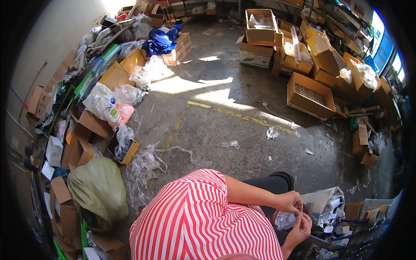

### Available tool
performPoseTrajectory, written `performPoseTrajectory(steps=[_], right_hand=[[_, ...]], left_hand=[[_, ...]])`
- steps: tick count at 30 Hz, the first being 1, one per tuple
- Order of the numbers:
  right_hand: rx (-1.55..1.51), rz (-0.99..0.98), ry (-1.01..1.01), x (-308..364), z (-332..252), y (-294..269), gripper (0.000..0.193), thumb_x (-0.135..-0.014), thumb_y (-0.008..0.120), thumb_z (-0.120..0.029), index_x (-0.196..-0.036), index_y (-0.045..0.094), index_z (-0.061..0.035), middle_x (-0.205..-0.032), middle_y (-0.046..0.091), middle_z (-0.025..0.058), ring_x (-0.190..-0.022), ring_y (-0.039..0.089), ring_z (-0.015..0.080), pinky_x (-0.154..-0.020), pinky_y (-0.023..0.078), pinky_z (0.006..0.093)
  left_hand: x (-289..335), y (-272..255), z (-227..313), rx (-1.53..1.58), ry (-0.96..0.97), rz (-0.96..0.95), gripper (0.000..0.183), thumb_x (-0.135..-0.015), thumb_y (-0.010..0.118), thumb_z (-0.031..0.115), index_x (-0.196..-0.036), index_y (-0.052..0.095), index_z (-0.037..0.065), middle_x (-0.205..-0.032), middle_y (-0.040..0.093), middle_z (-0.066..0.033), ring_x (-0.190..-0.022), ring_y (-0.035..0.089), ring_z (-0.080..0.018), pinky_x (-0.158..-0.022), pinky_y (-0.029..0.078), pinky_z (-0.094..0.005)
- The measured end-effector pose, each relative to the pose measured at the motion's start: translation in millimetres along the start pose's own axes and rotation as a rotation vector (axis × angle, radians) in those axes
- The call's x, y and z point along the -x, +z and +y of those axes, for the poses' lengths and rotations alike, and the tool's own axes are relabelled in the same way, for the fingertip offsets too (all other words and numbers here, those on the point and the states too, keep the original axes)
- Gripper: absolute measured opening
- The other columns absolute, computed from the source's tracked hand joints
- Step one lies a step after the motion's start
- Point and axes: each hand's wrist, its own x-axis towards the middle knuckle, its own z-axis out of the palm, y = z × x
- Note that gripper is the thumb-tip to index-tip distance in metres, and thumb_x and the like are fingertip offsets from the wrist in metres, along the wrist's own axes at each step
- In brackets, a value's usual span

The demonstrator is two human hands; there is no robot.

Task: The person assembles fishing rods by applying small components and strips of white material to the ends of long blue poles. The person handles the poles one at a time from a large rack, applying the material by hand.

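Observation:
My left hand reaches across to the right side, its fingers closed in a pinch. Facing it just below, my right hand is pinched too, and the fingertips of both nearly meet. Whatever small, pale thing they hold is too tiny to make out. Under and beside the hands is a round, red-rimmed container with whitish pieces inside, partly covered by my hands. To the right of it stands a white sack with pale plastic pieces in its mouth.
Cardboard boxes and plastic bags line the left wall, with an olive-green sack nearer. At the right stand an open divided carton and stacked boxes. Plastic scraps litter the concrete floor. Dark rods lie at lower right.

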Motion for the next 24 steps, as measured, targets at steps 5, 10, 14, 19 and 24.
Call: performPoseTrajectory(steps=[5, 10, 14, 19, 24], right_hand=[[-0.059, 0.054, -0.025, 4.3, -1.7, 13.2, 0.006, -0.082, 0.062, 0.002, -0.087, 0.061, 0.0049, -0.097, 0.057, 0.0094, -0.087, 0.057, 0.0166, -0.073, 0.048, 0.0257], [-0.092, 0.087, -0.049, 4.6, -4.9, 13.0, 0.006, -0.081, 0.063, 0.003, -0.085, 0.059, 0.0053, -0.097, 0.056, 0.0089, -0.084, 0.058, 0.0157, -0.072, 0.048, 0.0247], [-0.216, 0.115, -0.033, 3.0, 7.3, -7.9, 0.007, -0.079, 0.064, 0.005, -0.084, 0.058, 0.0048, -0.096, 0.055, 0.0089, -0.084, 0.058, 0.0154, -0.071, 0.05, 0.0261], [-0.084, 0.128, 0.02, -9.7, 2.2, -29.8, 0.01, -0.072, 0.07, 0.001, -0.08, 0.064, 0.0001, -0.076, 0.062, 0.0082, -0.062, 0.06, 0.014, -0.056, 0.048, 0.0236], [-0.175, 0.218, -0.042, -48.1, 42.5, -42.0, 0.007, -0.072, 0.068, -0.001, -0.076, 0.063, -0.0016, -0.071, 0.061, 0.0086, -0.059, 0.062, 0.0199, -0.052, 0.048, 0.0285]], left_hand=[[8.8, 0.3, -1.7, 0.179, 0.072, 0.086, 0.012, -0.072, 0.07, 0.002, -0.082, 0.065, -0.003, -0.077, 0.067, -0.0092, -0.07, 0.063, -0.0123, -0.066, 0.049, -0.0249], [4.9, 5.6, 1.3, 0.241, 0.061, 0.126, 0.011, -0.072, 0.069, -0.001, -0.08, 0.062, -0.003, -0.075, 0.065, -0.0062, -0.072, 0.061, -0.0101, -0.067, 0.05, -0.0247], [-9.4, 25.4, 7.5, 0.311, 0.023, 0.081, 0.009, -0.075, 0.067, 0.0, -0.082, 0.062, -0.002, -0.078, 0.064, -0.0049, -0.075, 0.06, -0.0091, -0.069, 0.049, -0.0237], [-19.9, 37.9, 2.1, 0.303, -0.225, 0.085, 0.017, -0.081, 0.066, 0.004, -0.096, 0.064, -0.004, -0.091, 0.066, -0.0074, -0.087, 0.061, -0.0114, -0.079, 0.05, -0.0244], [-72.7, 31.8, -11.2, 0.193, -0.159, 0.024, 0.013, -0.08, 0.065, -0.002, -0.093, 0.064, -0.003, -0.089, 0.065, -0.0054, -0.085, 0.061, -0.0108, -0.078, 0.049, -0.0224]])
